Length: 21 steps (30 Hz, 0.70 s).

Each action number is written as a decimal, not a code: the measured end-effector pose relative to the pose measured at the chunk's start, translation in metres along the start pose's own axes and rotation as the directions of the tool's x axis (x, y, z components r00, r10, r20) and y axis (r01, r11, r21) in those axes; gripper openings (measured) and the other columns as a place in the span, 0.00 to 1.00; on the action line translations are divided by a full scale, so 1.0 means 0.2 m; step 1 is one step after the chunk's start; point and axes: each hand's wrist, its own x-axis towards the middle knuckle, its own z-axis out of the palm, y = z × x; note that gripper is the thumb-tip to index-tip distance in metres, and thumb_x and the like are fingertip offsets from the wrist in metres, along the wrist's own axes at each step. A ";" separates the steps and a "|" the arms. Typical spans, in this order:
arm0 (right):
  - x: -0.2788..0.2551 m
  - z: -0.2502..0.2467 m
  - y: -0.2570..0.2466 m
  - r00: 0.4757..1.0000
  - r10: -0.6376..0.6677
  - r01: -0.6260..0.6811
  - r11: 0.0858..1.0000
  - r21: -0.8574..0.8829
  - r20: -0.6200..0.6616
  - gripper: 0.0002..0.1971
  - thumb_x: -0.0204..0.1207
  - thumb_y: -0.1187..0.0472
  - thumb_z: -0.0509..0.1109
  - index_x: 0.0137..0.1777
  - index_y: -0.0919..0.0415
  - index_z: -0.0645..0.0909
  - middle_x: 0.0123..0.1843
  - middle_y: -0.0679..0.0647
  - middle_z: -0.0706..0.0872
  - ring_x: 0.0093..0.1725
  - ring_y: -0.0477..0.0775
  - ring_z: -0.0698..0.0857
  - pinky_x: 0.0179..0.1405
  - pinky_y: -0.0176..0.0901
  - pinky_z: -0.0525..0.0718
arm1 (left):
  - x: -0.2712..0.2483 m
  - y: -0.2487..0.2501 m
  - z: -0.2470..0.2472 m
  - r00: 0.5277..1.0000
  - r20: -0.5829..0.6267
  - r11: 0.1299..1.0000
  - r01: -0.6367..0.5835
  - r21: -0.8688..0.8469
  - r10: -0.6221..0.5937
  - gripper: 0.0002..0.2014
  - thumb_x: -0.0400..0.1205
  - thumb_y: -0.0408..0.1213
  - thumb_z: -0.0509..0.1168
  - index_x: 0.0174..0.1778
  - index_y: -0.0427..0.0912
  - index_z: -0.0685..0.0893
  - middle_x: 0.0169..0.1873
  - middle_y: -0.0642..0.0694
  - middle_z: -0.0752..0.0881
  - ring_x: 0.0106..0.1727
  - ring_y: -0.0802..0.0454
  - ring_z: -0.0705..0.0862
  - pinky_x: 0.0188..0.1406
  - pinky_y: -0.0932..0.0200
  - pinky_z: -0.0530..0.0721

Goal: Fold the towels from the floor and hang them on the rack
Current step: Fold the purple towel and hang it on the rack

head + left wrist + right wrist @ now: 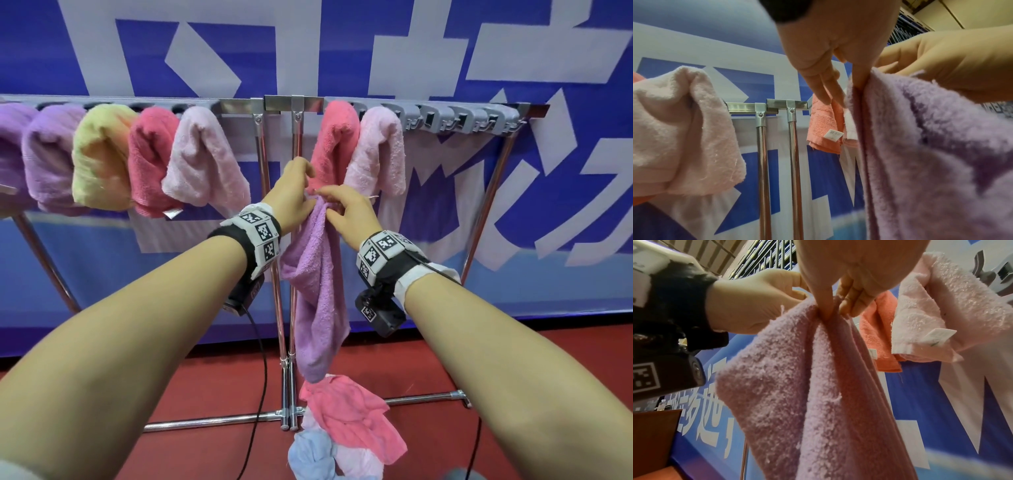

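A purple towel [318,291] hangs lengthwise in front of the rack's twin centre posts [274,240], its lower end just above a heap of towels [346,421] on the red floor. My left hand [308,195] and right hand [325,205] meet at its top edge and both pinch it there. In the left wrist view, my left hand [851,91] presses the purple towel's [931,154] hem. In the right wrist view, my right hand's thumb and fingers [853,303] nip the gathered purple towel [807,386].
The steel rack's top rail [308,101] carries several folded towels on the left, ending in a pale pink one [205,157]. Right of centre hang a coral towel [334,144] and a pink towel [380,150], then bare grey clips [462,120]. A blue banner stands behind.
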 end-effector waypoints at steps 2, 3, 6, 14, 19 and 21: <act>0.00 0.01 0.01 0.999 0.001 -0.002 1.000 -0.026 -0.032 0.12 0.70 0.75 0.68 0.52 0.67 0.86 0.46 0.62 0.86 0.46 0.54 0.82 0.52 0.43 0.78 | 0.00 -0.01 -0.01 0.999 -0.010 0.996 0.044 0.083 -0.043 0.14 0.75 0.39 0.72 0.48 0.40 0.74 0.46 0.47 0.70 0.36 0.53 0.71 0.38 0.61 0.73; -0.01 0.01 0.02 0.999 0.016 -0.017 0.999 -0.028 -0.046 0.10 0.70 0.74 0.68 0.49 0.67 0.86 0.44 0.61 0.86 0.45 0.54 0.82 0.51 0.45 0.80 | 0.00 -0.01 -0.02 0.996 -0.001 0.986 0.088 0.142 -0.089 0.13 0.74 0.45 0.72 0.40 0.44 0.74 0.42 0.49 0.72 0.37 0.51 0.73 0.40 0.57 0.75; 0.00 0.00 0.03 0.997 0.037 -0.043 0.995 -0.088 -0.066 0.05 0.70 0.71 0.69 0.43 0.64 0.85 0.42 0.55 0.83 0.45 0.57 0.81 0.49 0.57 0.81 | 0.00 -0.03 -0.03 0.978 0.056 0.965 0.189 0.183 -0.203 0.19 0.74 0.55 0.69 0.26 0.48 0.72 0.28 0.51 0.79 0.36 0.45 0.78 0.40 0.54 0.80; 0.01 -0.03 -0.02 0.988 0.095 -0.106 0.990 -0.089 -0.126 0.04 0.65 0.65 0.60 0.40 0.60 0.73 0.40 0.55 0.83 0.42 0.62 0.80 0.47 0.59 0.81 | -0.06 0.02 -0.01 0.973 0.189 0.991 0.134 0.011 -0.134 0.19 0.74 0.55 0.70 0.44 0.41 0.80 0.35 0.50 0.82 0.35 0.54 0.77 0.36 0.61 0.75; 0.01 -0.08 0.00 0.974 0.139 -0.163 0.978 -0.131 -0.177 0.08 0.69 0.67 0.64 0.37 0.54 0.70 0.34 0.52 0.79 0.41 0.61 0.78 0.51 0.51 0.76 | -0.09 -0.03 -0.04 0.932 0.338 0.950 0.018 0.311 -0.129 0.08 0.76 0.36 0.67 0.46 0.35 0.80 0.42 0.38 0.84 0.45 0.42 0.81 0.44 0.56 0.76; -0.01 -0.10 0.01 0.976 0.149 -0.180 0.961 -0.210 -0.156 0.10 0.70 0.68 0.65 0.39 0.53 0.70 0.37 0.49 0.77 0.43 0.55 0.75 0.51 0.45 0.65 | -0.09 -0.04 -0.04 0.948 0.277 0.935 0.050 0.351 -0.155 0.06 0.77 0.31 0.61 0.46 0.35 0.79 0.46 0.35 0.84 0.50 0.37 0.82 0.48 0.51 0.79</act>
